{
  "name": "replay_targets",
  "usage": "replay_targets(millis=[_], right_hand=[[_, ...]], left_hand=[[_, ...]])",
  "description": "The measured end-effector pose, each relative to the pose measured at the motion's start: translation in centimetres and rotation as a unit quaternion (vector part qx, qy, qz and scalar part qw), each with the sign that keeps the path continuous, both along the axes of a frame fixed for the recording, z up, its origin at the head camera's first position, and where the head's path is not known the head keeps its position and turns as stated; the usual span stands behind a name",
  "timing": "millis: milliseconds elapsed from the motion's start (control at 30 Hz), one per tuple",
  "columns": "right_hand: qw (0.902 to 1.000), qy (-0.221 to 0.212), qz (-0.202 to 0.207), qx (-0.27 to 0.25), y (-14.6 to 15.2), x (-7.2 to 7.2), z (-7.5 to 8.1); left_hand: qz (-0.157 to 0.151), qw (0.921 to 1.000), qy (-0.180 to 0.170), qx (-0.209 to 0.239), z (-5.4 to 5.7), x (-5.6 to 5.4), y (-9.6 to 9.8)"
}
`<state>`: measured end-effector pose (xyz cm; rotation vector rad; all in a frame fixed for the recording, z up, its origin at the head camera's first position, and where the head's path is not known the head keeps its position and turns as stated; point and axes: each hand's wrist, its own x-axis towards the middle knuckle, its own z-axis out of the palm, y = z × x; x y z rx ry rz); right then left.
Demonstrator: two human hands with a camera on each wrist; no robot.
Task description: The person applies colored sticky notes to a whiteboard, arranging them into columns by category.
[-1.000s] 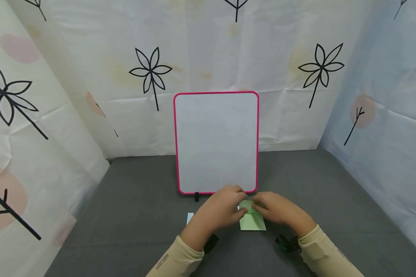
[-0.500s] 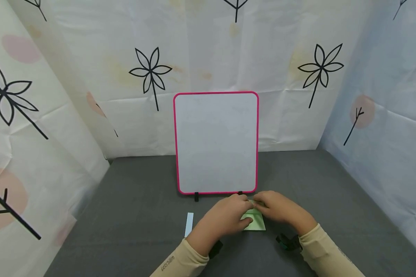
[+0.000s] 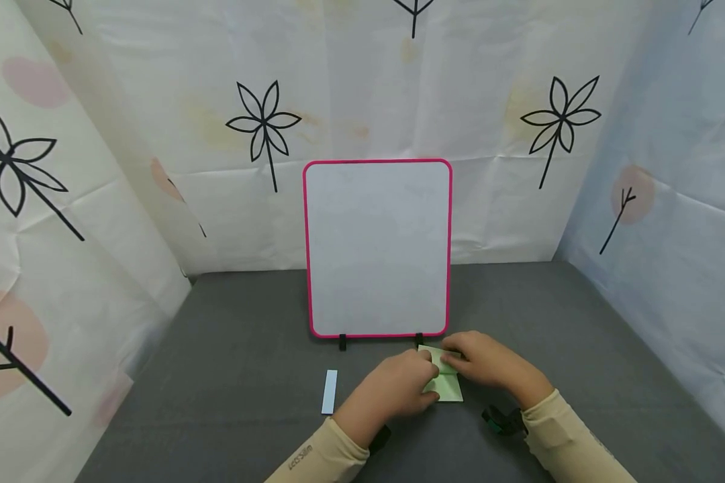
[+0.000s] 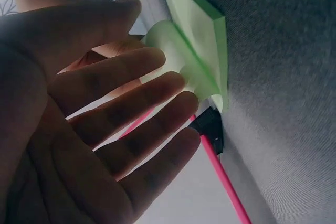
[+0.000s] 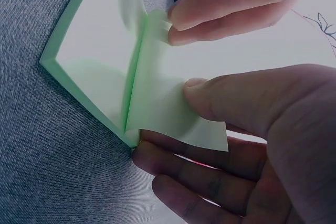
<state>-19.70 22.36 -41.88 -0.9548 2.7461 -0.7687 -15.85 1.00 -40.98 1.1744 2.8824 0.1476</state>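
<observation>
A light green sticky note pad lies on the grey table just in front of the whiteboard. Its top sheet is lifted and bent back toward the board, still joined to the pad along a fold. My right hand pinches this raised sheet, thumb on its near face and fingers behind. At the pad's left side, my left hand has its fingers extended; in the left wrist view the fingertips are right at the bent sheet.
The pink-framed whiteboard stands upright on small black feet. A pale blue strip lies on the table left of my left wrist. Fabric walls with flower drawings enclose the table's back and sides.
My left hand has drawn back from the whiteboard toward me, uncovering a black foot and the whole blue strip. My right hand stays nearly in place on the sheet.
</observation>
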Motion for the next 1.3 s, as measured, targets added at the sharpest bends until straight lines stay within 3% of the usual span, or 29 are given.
replay_targets(millis=[400, 800, 1300], right_hand=[[0.9999, 0.013, -0.005, -0.004, 0.2, -0.2, -0.3], [0.9998, 0.014, -0.003, -0.011, 0.3, -0.3, -0.3], [0.9997, -0.003, -0.006, -0.025, 0.5, -0.5, -0.5]], left_hand=[[-0.007, 1.0000, 0.004, -0.006, -1.1, 0.0, 0.4], [-0.011, 0.9964, 0.083, -0.011, -1.9, 0.6, 0.9], [-0.034, 0.9976, 0.059, -0.008, -1.7, 0.7, 1.3]])
